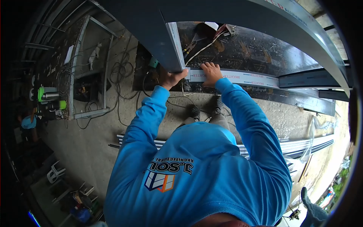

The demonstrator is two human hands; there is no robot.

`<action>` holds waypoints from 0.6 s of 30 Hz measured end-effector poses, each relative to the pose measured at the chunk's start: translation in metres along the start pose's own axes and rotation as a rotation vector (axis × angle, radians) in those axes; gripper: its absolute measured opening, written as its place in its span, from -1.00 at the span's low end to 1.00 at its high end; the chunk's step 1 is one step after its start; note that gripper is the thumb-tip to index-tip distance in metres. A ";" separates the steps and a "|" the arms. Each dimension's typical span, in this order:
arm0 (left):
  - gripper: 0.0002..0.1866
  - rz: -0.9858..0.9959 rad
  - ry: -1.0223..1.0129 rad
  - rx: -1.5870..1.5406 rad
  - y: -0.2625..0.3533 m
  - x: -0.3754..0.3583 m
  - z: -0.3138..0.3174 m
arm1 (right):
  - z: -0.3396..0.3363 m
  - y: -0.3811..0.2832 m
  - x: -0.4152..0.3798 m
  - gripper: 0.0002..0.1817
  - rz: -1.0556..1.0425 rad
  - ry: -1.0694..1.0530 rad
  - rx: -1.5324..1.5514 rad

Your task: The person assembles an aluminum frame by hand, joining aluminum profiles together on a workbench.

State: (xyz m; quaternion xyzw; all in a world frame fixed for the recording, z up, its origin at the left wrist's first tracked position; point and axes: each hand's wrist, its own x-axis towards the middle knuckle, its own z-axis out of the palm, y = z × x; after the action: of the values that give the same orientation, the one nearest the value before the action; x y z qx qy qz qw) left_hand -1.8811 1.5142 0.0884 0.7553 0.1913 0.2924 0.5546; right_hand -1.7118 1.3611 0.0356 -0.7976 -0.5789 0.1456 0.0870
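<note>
At the near edge of a dark worktable [242, 49], my left hand [172, 78] is wrapped round the lower end of a dark grey metal profile [151, 34]. My right hand [211, 73] grips a second profile [249, 78], covered in white film with red lettering, close to its left end. The two profiles meet at a corner between my hands. A large grey frame member [295, 26] arches above the table and comes down at the right.
Pliers [190, 47] and a red tool [227, 31] with a cable lie on the table. Black cables [121, 72] cross the floor. A metal-framed bench [77, 49] with green power tools [49, 96] stands at left. Long profiles [295, 145] lie behind me.
</note>
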 end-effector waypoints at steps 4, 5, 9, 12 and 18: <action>-0.53 0.064 0.038 0.018 0.007 -0.001 0.008 | 0.005 0.004 -0.001 -0.07 -0.009 0.016 0.000; -0.53 0.100 0.087 0.035 0.008 -0.004 0.011 | 0.008 0.005 -0.001 -0.06 -0.011 0.017 0.002; -0.46 -0.016 0.032 -0.003 0.006 -0.008 0.012 | 0.010 0.006 0.001 -0.05 -0.015 -0.028 0.009; -0.48 -0.052 0.026 -0.070 0.001 -0.008 0.017 | 0.008 0.005 0.009 -0.06 -0.023 -0.004 -0.025; -0.52 0.045 0.032 -0.168 -0.009 -0.009 0.027 | 0.007 0.014 0.002 -0.11 -0.066 0.033 -0.004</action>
State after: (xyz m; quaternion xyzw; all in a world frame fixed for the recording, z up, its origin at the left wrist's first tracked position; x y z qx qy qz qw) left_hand -1.8697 1.4916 0.0717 0.7055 0.1580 0.3318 0.6060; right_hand -1.7014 1.3581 0.0246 -0.7805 -0.6036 0.1285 0.0997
